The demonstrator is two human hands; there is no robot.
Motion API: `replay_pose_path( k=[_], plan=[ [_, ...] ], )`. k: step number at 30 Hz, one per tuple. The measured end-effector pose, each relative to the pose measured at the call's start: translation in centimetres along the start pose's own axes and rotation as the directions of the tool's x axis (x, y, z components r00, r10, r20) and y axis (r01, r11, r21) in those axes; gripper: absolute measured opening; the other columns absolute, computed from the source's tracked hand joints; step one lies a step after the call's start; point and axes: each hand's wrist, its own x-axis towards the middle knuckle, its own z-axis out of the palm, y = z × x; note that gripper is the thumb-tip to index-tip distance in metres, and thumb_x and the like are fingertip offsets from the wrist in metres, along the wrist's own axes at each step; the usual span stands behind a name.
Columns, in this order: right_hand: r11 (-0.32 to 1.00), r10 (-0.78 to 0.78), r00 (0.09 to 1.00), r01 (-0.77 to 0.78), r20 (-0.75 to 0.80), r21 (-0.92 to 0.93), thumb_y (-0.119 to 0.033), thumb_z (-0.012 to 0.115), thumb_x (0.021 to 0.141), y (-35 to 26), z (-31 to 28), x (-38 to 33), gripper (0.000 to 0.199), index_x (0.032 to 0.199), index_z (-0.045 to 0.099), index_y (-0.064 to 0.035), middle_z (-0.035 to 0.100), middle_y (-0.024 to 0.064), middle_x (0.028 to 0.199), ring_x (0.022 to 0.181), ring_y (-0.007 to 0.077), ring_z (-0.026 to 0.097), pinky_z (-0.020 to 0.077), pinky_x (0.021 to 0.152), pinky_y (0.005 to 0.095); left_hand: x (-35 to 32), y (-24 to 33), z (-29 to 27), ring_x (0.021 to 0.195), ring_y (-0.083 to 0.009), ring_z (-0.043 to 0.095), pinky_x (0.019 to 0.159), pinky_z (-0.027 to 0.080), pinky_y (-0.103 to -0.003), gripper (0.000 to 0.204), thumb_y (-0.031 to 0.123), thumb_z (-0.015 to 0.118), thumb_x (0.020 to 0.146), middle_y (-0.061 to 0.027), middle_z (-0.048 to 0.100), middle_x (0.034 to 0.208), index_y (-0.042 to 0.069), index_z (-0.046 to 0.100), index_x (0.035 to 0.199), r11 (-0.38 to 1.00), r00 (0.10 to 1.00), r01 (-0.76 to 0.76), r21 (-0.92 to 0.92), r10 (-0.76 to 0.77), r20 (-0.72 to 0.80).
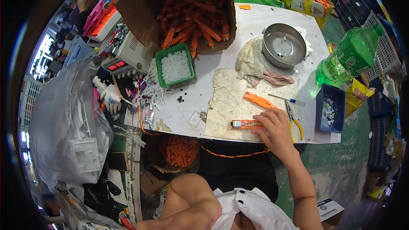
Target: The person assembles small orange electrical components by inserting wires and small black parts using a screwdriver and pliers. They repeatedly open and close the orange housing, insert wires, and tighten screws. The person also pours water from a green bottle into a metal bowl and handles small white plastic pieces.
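Note:
My right hand [275, 130] rests at the table's near edge, thumb and fingers closed around the right end of an orange plastic casing [243, 124]. Metal parts show inside the casing, at its left end. Just beyond it lies another orange shell piece [258, 99]. Beside my hand are yellow-handled pliers [294, 121] and a thin screwdriver with a clear-blue handle [294, 101]. A stained board [226, 98] lies under the work. My left arm [183, 213] shows at the lower edge; the left hand is not seen.
A cardboard box [138, 10] of orange casings and a green tray [174, 66] of white pieces stand at the back left. Rightward are a metal bowl [284, 45], a cloth [251, 61], a green bottle [351, 55] and a blue bin [330, 108]. A plastic bag [64, 123] bulges left.

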Motion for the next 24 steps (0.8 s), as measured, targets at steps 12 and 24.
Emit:
replay_pose_path(
  k=[12,24],
  plan=[
    [0.999,0.036,0.999,-0.036,-0.04,0.015,-0.022,0.073,0.073,0.0,-0.4,-0.8,0.034,0.103,0.063,-0.0077,0.057,0.0063,0.101,0.105,0.0278,0.049,0.0365,0.09,0.0427,1.7,-2.3,-0.7,0.08,-0.0218,0.054,0.063,0.054,-0.028,0.029,0.001,0.061,0.085,-0.0096,0.044,0.107,0.004,0.054,0.114,0.96,0.998,-0.058,0.275,0.055,0.016],
    [0.999,0.046,0.998,-0.045,-0.05,0.025,-0.021,0.072,0.075,-0.1,-0.5,-1.2,0.033,0.103,0.063,-0.0068,0.058,0.0072,0.1,0.104,0.0283,0.049,0.0369,0.09,0.0431,-0.9,-1.4,0.6,0.082,-0.0111,0.044,0.071,0.047,-0.018,0.055,-0.02,0.054,0.071,-0.0013,0.029,0.11,0.007,0.037,0.115,0.76,0.913,-0.399,0.513,0.381,0.146]
  ],
)
